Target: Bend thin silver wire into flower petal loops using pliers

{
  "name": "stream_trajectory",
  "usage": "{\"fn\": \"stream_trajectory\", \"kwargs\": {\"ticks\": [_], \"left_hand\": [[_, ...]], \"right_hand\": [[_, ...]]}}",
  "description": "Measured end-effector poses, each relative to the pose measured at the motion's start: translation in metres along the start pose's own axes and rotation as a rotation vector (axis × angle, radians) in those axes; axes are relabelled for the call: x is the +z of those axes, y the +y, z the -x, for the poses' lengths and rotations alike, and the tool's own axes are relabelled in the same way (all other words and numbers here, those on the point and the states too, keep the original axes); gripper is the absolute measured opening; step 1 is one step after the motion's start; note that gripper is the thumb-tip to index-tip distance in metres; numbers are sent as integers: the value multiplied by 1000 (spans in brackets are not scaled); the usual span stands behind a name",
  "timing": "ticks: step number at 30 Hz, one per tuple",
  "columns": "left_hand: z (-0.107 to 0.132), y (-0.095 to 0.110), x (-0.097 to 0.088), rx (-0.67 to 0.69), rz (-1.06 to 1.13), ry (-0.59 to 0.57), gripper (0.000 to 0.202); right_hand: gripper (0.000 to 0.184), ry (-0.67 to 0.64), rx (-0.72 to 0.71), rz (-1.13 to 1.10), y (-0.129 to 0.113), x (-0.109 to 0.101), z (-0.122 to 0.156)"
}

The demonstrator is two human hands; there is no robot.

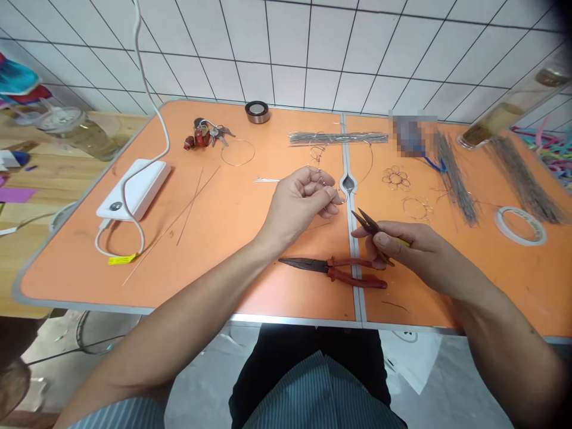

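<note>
My left hand (pixel 304 199) pinches a thin bent wire (pixel 320 177) above the orange table, with small loops of it showing over the fingers. To its right, my right hand (pixel 397 247) grips small dark pliers (pixel 367 221) whose jaws are slightly apart and point up-left, clear of the wire. Below both hands lies a larger pair of long-nose pliers (pixel 333 268) with red handles, jaws to the left. A flower-shaped wire piece (pixel 395 177) and a wire ring (pixel 417 208) rest right of my hands.
Bundles of straight wire (pixel 337 138) lie at the back and right. A tape roll (pixel 257 112), keys (pixel 218 134), a white power bank (pixel 134 189) with a cable, a white ring (pixel 521 226) and a tilted glass bottle (pixel 504 116) stand around. A tiled wall (pixel 286 47) borders the table.
</note>
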State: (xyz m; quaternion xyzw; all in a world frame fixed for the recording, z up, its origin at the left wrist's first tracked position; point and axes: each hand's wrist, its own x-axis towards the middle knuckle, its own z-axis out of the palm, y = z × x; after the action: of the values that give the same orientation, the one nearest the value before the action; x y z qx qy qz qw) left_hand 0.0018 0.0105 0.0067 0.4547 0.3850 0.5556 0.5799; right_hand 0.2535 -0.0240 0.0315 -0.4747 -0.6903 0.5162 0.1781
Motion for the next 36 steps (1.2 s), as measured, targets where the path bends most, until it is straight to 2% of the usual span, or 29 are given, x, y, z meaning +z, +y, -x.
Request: {"fn": "stream_trajectory", "kwargs": {"ticks": [4,6,9,15,18,29,36], "left_hand": [[0,-1,-1,-3,38,40,20],[0,-1,-1,-15,49,62,22],[0,0,1,-34,60,84,25],[3,1,4,9,73,102,26],[4,0,4,39,78,89,25],[6,-3,8,151,10,79,13],[7,-3,8,159,0,72,14]], "right_hand": [[43,133,-19,84,-10,17,8],[38,134,-44,91,-15,23,9],[40,129,-82,75,-22,28,6],[42,171,-18,-20,-41,30,-9],[42,184,-36,-44,-46,32,-15],[45,192,-55,-110,-51,34,-18],[49,196,-71,-65,-45,31,-17]]}}
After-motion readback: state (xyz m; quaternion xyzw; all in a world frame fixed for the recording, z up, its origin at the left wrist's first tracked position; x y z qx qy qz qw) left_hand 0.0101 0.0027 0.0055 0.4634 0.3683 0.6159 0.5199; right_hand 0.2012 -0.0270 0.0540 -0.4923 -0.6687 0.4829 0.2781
